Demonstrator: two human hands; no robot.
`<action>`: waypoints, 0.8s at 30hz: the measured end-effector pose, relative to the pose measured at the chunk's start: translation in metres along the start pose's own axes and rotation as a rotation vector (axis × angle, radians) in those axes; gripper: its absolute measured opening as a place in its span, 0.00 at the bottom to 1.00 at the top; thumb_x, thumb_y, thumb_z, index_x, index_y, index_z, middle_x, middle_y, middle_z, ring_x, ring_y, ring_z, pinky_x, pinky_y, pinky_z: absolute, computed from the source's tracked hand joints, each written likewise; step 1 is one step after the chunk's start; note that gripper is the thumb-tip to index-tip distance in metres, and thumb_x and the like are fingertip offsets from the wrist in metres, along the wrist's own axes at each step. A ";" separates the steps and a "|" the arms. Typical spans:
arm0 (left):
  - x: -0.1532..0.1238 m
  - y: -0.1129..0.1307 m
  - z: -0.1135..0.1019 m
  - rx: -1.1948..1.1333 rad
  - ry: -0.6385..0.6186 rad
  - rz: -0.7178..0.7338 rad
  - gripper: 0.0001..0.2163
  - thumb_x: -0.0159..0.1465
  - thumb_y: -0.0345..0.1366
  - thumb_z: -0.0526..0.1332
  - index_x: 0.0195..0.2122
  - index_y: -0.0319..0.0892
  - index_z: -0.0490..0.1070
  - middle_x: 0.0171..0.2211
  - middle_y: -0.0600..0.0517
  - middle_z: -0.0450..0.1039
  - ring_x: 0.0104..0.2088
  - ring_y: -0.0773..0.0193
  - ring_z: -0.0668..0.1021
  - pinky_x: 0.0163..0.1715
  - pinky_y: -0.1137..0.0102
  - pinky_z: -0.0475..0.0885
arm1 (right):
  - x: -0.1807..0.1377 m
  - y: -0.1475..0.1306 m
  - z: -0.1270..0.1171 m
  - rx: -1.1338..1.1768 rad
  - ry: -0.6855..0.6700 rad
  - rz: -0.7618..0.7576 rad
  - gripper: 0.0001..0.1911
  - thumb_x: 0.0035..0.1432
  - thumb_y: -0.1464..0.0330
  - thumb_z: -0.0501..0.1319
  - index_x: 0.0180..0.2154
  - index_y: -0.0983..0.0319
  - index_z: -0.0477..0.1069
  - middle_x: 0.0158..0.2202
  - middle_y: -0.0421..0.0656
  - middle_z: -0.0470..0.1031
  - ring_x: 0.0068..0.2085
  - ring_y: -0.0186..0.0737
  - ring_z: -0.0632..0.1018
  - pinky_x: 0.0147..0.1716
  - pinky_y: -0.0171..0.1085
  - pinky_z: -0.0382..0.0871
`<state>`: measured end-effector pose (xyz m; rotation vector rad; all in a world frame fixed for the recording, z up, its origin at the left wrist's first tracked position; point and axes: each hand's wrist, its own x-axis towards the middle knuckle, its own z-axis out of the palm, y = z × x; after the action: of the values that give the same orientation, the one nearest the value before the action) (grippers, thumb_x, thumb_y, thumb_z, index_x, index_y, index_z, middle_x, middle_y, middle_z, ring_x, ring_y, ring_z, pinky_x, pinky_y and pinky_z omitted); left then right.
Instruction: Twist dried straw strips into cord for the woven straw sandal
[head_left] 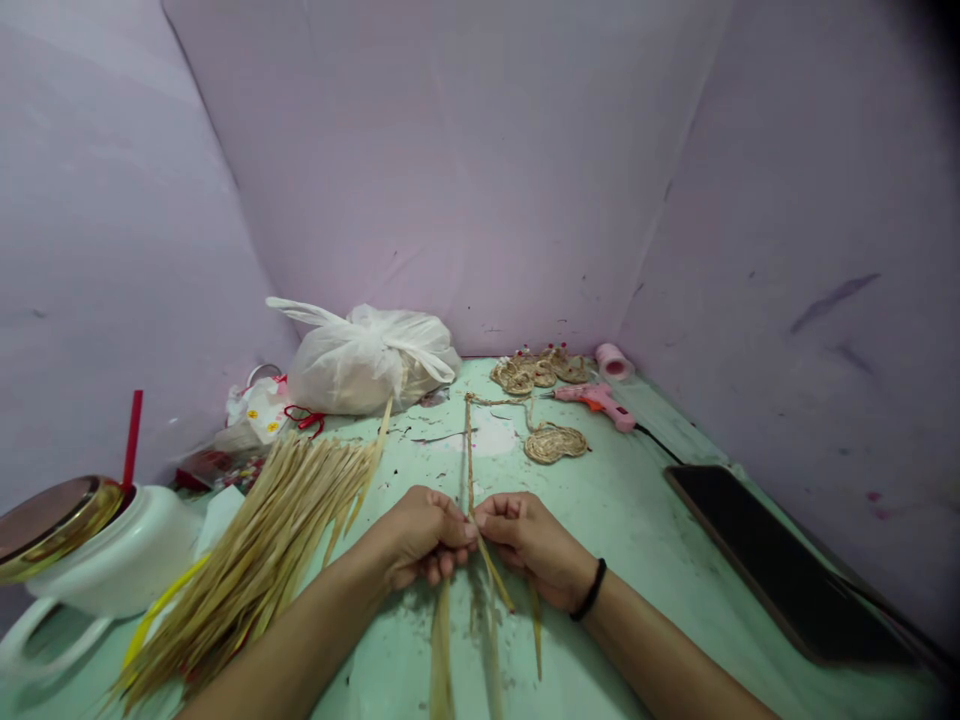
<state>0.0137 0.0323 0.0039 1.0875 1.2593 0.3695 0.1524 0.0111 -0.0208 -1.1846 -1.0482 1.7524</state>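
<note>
A thin braid of dried straw strips (470,455) runs up the middle of the table and bends right at its far end. My left hand (429,537) pinches the braid's near end from the left. Opposite it, thumb and fingers of my right hand (529,540) are closed on the same strands, almost touching the left fingertips. Several loose strips (442,640) hang toward me below both hands. The braid's far part leads to a flat coiled straw piece (555,443) beyond my right hand. A thick bundle of dried strips (255,540) lies beside my left forearm.
At the back stand a tied white plastic bag (367,360), several coiled straw pieces (540,370) and a pink roll (613,362). A pink glue gun (596,402) and dark phone (780,560) lie right. A white mug (120,550) stands left. Walls (465,180) surround the table.
</note>
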 end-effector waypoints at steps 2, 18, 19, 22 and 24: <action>0.001 -0.001 0.000 0.031 0.047 0.001 0.06 0.42 0.32 0.60 0.16 0.38 0.62 0.10 0.56 0.62 0.08 0.74 0.60 0.07 0.78 0.50 | -0.001 -0.001 0.000 0.005 -0.012 0.013 0.10 0.36 0.66 0.61 0.20 0.65 0.63 0.15 0.36 0.64 0.14 0.21 0.51 0.14 0.30 0.36; 0.000 -0.003 -0.003 0.116 0.022 0.091 0.05 0.45 0.33 0.56 0.17 0.37 0.67 0.10 0.58 0.57 0.07 0.76 0.56 0.07 0.77 0.46 | 0.005 0.005 -0.004 -0.171 0.062 -0.096 0.05 0.37 0.69 0.58 0.17 0.65 0.65 0.13 0.35 0.62 0.17 0.25 0.57 0.18 0.30 0.47; 0.000 -0.003 -0.002 0.118 0.035 0.087 0.06 0.45 0.34 0.56 0.17 0.37 0.66 0.09 0.59 0.56 0.07 0.76 0.55 0.07 0.77 0.44 | 0.006 0.005 -0.004 -0.196 0.067 -0.104 0.05 0.37 0.70 0.58 0.17 0.65 0.64 0.14 0.35 0.62 0.17 0.25 0.58 0.18 0.30 0.47; 0.002 -0.006 -0.001 0.129 0.030 0.112 0.07 0.45 0.36 0.58 0.16 0.38 0.65 0.08 0.60 0.53 0.08 0.77 0.53 0.08 0.76 0.42 | 0.007 0.006 -0.005 -0.270 0.068 -0.118 0.04 0.38 0.71 0.58 0.18 0.65 0.64 0.14 0.35 0.61 0.17 0.26 0.57 0.17 0.29 0.47; 0.002 -0.006 0.000 0.143 0.038 0.137 0.07 0.44 0.36 0.58 0.16 0.38 0.65 0.08 0.60 0.51 0.08 0.77 0.52 0.10 0.76 0.42 | 0.007 0.007 -0.004 -0.327 0.065 -0.144 0.03 0.39 0.72 0.57 0.18 0.64 0.63 0.14 0.35 0.60 0.17 0.26 0.57 0.17 0.29 0.47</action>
<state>0.0126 0.0308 -0.0026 1.2983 1.2637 0.4096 0.1531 0.0159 -0.0308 -1.3168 -1.3816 1.4582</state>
